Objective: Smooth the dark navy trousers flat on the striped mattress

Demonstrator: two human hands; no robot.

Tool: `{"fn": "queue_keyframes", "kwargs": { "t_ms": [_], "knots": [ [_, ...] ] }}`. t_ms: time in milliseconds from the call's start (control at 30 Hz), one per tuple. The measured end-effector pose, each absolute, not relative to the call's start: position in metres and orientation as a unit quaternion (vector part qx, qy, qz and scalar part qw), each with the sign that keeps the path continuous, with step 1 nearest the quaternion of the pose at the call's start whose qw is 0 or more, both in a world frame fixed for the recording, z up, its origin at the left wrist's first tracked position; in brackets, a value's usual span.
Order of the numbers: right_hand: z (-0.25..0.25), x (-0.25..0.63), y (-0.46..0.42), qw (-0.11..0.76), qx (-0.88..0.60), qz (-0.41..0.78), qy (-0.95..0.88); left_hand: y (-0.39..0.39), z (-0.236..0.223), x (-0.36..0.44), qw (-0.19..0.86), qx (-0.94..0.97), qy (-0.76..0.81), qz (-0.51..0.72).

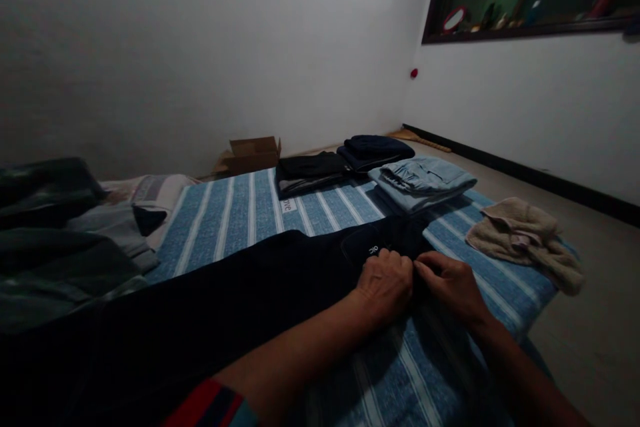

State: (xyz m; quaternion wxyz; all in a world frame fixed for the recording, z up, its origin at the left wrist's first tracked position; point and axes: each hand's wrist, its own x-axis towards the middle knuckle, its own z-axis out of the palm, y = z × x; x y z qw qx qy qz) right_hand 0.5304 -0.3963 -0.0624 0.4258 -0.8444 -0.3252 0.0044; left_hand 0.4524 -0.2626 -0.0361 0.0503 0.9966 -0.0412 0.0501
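Observation:
A pair of dark trousers point(280, 273) lies stretched out lengthwise over a blue-and-white striped bed cover point(235, 207). Small white lettering shows near the waist end. My left hand point(385, 283) is closed on the trousers close to that lettering, knuckles up. Just to its right, my right hand point(453, 287) pinches the trousers' edge between thumb and fingers. The two hands almost touch, and the fabric inside the fingers is hidden.
Folded black clothes point(315, 173), folded navy clothes point(375, 150) and folded light-blue jeans point(423, 183) lie beyond my hands. A crumpled beige towel point(525, 237) hangs at the bed's right edge. Heaped clothes point(65, 247) are at left; a cardboard box point(253, 155) stands by the wall.

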Motion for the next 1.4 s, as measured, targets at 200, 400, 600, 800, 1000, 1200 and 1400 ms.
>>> {"fn": "queue_keyframes", "kwargs": {
  "t_ms": [200,400,600,800,1000,1200,1400],
  "knots": [
    [-0.07,0.532,-0.403,0.414,-0.843,-0.022,-0.343,-0.258,-0.04,0.471,0.102,0.993,0.067,0.002],
    [-0.075,0.53,-0.397,0.347,-0.837,-0.129,-0.404,-0.256,-0.04,0.473,0.138,0.987,0.088,0.001],
    [-0.072,0.524,-0.393,0.256,-0.829,-0.211,-0.449,-0.219,-0.031,0.481,0.277,0.955,0.101,0.031],
    [-0.065,0.522,-0.371,0.239,-0.811,-0.151,-0.512,-0.176,-0.029,0.474,0.696,0.702,0.14,0.058],
    [-0.058,0.544,-0.341,0.087,-0.844,0.012,-0.53,-0.178,-0.03,0.473,0.756,0.635,0.153,0.05],
    [-0.062,0.554,-0.335,0.106,-0.85,0.065,-0.512,-0.166,-0.022,0.474,0.777,0.608,0.141,0.082],
    [-0.062,0.562,-0.336,0.223,-0.84,0.135,-0.476,-0.17,-0.025,0.469,0.783,0.605,0.138,0.052]
  ]
}}
